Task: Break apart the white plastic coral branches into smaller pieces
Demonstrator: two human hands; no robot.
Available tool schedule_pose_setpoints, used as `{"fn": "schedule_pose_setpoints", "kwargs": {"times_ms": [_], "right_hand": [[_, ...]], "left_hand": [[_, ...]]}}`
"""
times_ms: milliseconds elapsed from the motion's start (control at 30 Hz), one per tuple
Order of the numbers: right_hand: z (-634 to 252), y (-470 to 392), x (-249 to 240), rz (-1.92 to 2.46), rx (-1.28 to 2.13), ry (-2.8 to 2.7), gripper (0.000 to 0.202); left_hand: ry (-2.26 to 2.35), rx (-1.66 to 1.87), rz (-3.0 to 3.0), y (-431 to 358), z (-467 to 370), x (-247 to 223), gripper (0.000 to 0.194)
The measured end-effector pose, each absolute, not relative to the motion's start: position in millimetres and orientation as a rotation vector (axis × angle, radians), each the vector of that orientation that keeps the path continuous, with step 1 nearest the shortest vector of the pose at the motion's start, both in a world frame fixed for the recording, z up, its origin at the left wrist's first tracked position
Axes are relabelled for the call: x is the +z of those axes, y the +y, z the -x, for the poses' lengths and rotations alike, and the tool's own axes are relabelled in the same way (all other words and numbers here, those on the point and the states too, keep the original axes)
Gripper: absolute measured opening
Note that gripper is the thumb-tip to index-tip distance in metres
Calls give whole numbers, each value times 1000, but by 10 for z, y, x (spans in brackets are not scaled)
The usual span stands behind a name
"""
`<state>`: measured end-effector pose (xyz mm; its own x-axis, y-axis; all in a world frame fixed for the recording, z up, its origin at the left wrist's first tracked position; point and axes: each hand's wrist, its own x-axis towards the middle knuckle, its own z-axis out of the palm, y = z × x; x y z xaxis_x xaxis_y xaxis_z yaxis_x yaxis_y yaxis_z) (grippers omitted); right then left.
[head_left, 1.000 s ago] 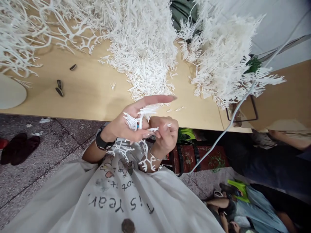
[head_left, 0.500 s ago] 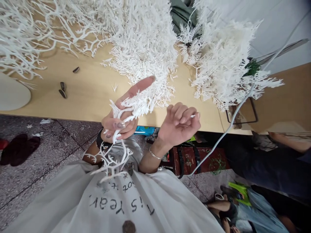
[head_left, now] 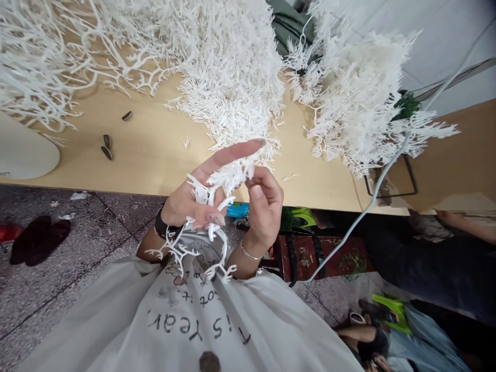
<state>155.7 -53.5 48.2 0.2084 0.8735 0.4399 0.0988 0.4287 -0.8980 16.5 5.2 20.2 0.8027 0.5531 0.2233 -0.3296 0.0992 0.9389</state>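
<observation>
My left hand is closed around a white plastic branch, its index finger stretched out over the table edge. Bare forked twigs of the branch hang below the palm, and a tuft of small white sprigs sticks out above the thumb. My right hand pinches at the end of this tuft with thumb and bent fingers; the fingertips are partly hidden. Just beyond both hands lies a large heap of small white sprigs. A lone sprig rests on the tabletop.
Bare white branches pile up at far left, near a white rounded object and several sunflower seeds. Bushier white branches stand at right, crossed by a grey cable. A person sits at lower right.
My right hand has moved left from above the table edge to the tuft in my left hand. A small white piece at its fingertips no longer shows; a sprig now lies on the table nearby.
</observation>
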Motion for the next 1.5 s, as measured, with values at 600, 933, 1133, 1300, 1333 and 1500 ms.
{"fn": "schedule_pose_setpoints", "kwargs": {"times_ms": [600,933,1133,1300,1333,1500], "right_hand": [[-1521,-595,474,1182,583,-1107,15],[-1529,-519,389,1306,393,-1176,15],[-1418,-415,371,1411,63,-1201,23],[-1470,-414,307,1410,197,-1395,33],[-1494,-420,297,1388,247,-1419,34],[-1597,-458,287,1354,464,-1421,34]], "left_hand": [[431,844,-1550,43,-99,574,48],[410,756,-1404,100,-119,531,20],[555,872,-1399,154,-199,492,25],[601,992,-1411,177,-221,442,27],[590,995,-1424,181,-218,434,27],[547,917,-1468,197,-204,408,27]]}}
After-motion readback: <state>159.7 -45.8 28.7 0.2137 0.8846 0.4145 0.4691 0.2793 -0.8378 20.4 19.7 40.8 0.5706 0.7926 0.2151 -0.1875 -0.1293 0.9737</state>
